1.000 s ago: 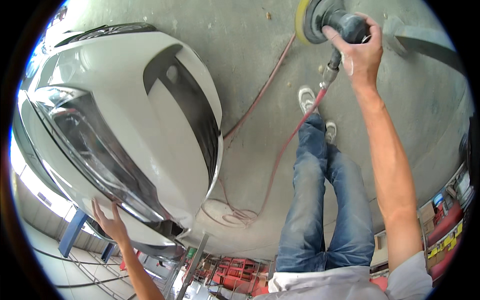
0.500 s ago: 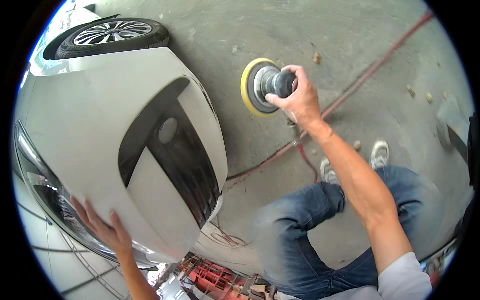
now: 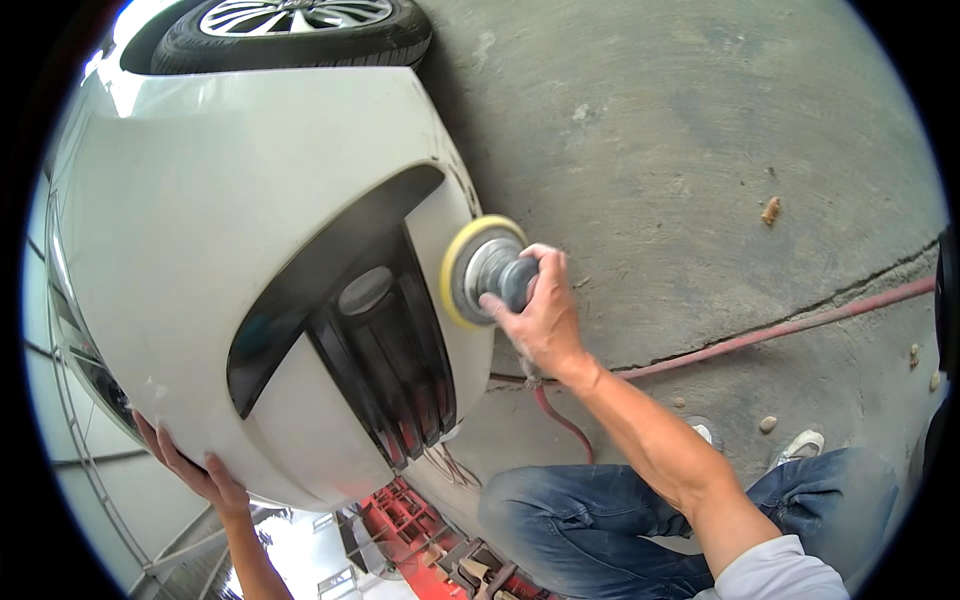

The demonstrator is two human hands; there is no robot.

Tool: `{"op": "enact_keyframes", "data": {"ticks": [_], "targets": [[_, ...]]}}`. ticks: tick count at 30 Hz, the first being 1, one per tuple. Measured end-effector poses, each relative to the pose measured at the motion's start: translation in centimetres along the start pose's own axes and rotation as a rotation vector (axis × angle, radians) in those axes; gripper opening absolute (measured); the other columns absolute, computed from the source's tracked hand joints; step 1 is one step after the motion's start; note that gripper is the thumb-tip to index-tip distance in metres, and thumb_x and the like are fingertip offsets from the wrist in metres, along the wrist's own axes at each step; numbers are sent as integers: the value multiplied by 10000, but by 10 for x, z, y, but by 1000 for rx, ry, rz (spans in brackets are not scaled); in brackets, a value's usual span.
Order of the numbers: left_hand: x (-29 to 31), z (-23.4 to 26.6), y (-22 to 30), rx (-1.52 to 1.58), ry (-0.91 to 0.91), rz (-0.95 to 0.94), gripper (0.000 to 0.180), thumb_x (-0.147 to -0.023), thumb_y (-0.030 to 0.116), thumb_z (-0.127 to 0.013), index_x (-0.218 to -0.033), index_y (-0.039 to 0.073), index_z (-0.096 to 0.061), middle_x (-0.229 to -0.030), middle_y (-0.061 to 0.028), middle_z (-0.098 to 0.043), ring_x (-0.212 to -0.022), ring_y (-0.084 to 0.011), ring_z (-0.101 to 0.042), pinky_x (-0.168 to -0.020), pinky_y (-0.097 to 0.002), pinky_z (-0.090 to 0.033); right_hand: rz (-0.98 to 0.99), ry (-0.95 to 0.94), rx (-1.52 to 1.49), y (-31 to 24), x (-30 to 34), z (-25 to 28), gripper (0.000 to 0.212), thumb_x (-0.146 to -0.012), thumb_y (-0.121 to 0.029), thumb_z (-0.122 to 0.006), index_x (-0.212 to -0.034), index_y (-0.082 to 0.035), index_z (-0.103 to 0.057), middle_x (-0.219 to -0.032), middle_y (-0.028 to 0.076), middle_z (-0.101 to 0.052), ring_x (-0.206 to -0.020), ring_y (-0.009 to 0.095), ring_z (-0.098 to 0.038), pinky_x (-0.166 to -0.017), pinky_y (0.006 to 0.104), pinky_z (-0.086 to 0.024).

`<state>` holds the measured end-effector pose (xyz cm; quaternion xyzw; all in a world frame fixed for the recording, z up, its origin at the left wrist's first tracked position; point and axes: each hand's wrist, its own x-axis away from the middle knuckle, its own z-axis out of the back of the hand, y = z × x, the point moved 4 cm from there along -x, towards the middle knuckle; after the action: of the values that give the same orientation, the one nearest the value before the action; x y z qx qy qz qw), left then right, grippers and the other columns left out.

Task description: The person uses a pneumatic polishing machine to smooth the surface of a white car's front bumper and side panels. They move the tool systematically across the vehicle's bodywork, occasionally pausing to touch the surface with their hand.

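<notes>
My right hand (image 3: 540, 310) is wrapped round the dark grip of an orbital sander (image 3: 494, 268). Its round pad with a yellow rim is up against the lower edge of a white car bumper (image 3: 200, 230), beside the black grille; whether it presses on the surface I cannot tell. A red air hose (image 3: 562, 422) hangs from the sander. At the lower left, my left hand (image 3: 197, 476) rests on the bumper's near end by the headlight (image 3: 98, 385), fingers stretched out and holding nothing. A round fog lamp (image 3: 366, 291) sits in the black grille (image 3: 395, 350).
A car wheel (image 3: 295, 30) stands at the far left. Along the concrete floor (image 3: 650, 150) runs a long red hose (image 3: 760, 331), with small brown lumps nearby. A red metal rack (image 3: 410, 530) with clutter stands at the bottom, near my bent knees.
My right hand has brought the sander left and down, from over the floor to the bumper's edge. My left hand stays at the bumper's near end. The whole view has shifted.
</notes>
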<state>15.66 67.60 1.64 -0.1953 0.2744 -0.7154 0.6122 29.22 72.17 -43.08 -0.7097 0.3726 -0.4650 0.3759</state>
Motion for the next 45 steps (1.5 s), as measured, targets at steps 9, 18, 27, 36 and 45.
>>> {"op": "enact_keyframes", "data": {"ticks": [9,18,27,36,45], "targets": [[0,2,-6,-28,-1,0,660,-1030,510,-397,-1550,112,-310,-1639,-200,-207,-1512,-424,-204,-1208,-590,-180,60,-8,85,-7,-13,4,693,-761,-286,-850,-1266,-75,-425,-1162,165,-495,-1023,322,-596,-859,454,-513],[5,3,-12,-13,-2,8,671,-1019,502,-387,-1554,106,-302,-1636,-203,-216,-1509,-422,-212,-1208,-588,-190,-63,-33,196,18,-60,32,688,-763,-299,-850,-1266,-68,-440,-1139,177,-514,-925,321,-637,-829,438,-541],[4,2,-12,-10,16,26,678,-1011,486,-387,-1557,94,-291,-1638,-200,-224,-1513,-413,-210,-1210,-587,-195,-23,-60,118,0,-83,24,748,-754,-300,-861,-1291,-25,-420,-1140,206,-519,-974,328,-626,-887,446,-534],[2,0,-5,47,33,19,626,-1049,411,-390,-1549,45,-306,-1644,-201,-234,-1519,-391,-208,-1221,-540,-162,-103,-74,0,13,-85,18,769,-734,-309,-873,-1283,0,-431,-1163,235,-544,-1043,358,-615,-935,434,-520],[5,1,-8,5,17,-8,639,-1052,433,-379,-1549,40,-298,-1638,-194,-238,-1515,-392,-216,-1229,-549,-162,-60,-97,7,-18,-64,11,785,-725,-309,-872,-1286,-10,-411,-1148,244,-539,-1013,379,-612,-922,450,-512]]}}
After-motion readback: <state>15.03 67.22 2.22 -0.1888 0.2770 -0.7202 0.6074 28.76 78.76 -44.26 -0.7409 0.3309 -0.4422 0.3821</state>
